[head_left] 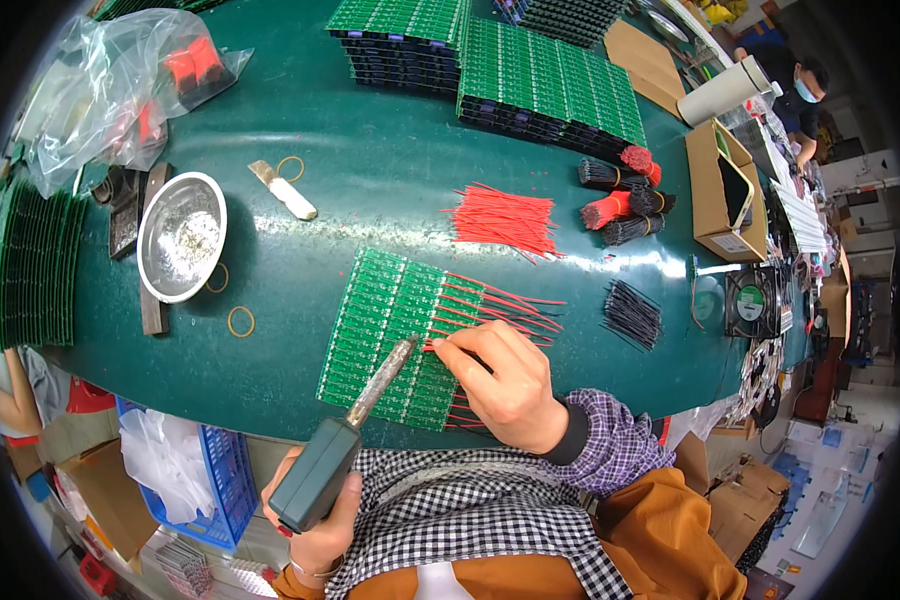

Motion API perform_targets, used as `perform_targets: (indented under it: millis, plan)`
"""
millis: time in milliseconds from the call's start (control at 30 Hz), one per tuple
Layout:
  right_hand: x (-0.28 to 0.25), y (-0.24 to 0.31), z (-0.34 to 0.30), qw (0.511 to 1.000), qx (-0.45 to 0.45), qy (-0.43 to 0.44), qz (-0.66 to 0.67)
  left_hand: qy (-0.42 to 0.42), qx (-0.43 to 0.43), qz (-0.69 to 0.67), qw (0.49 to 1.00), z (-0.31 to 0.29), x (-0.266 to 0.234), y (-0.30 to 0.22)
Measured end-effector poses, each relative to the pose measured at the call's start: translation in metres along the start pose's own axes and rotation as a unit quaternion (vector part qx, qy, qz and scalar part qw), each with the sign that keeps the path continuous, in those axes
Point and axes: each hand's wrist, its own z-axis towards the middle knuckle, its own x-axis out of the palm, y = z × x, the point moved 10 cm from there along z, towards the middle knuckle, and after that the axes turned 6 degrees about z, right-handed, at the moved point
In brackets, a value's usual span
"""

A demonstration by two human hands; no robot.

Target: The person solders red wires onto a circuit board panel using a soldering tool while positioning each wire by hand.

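"What's biggest?"

"A smooth dark-green tabletop (pixel 270 370), bearing a flat green circuit-board panel (pixel 380 320) before the person."

"And the hands?"

"A boxy dark-green soldering iron (pixel 320 470) is clasped in the left hand (pixel 322 545); the right hand (pixel 510 385) pinches a thin red wire (pixel 429 348) over the panel, just beside the iron's metal tip."

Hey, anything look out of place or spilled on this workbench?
Mostly orderly, but three loose rubber bands lie scattered to the right of the white-rimmed bowl; they look stray, since they bundle nothing together.
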Motion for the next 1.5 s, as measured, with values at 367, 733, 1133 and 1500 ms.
perform_targets:
  millis: [367, 733, 1133, 1500]
  plan:
    - [0.002, 0.001, 0.001, 1.0, 0.003, 0.012, -0.008, 0.014, -0.007, -0.001, 1.0, 0.001, 0.004, -0.001]
    - [0.0, 0.001, 0.003, 1.0, 0.018, 0.001, -0.004, 0.04, 0.006, -0.004, 0.999, -0.011, 0.001, 0.013]
    - [-0.004, 0.01, -0.002, 1.0, -0.011, -0.025, 0.003, -0.045, 0.011, -0.039, 0.998, -0.011, -0.008, 0.003]
    - [-0.001, 0.008, -0.002, 1.0, 0.01, -0.016, 0.014, -0.01, 0.019, -0.01, 1.0, -0.009, -0.003, 0.002]
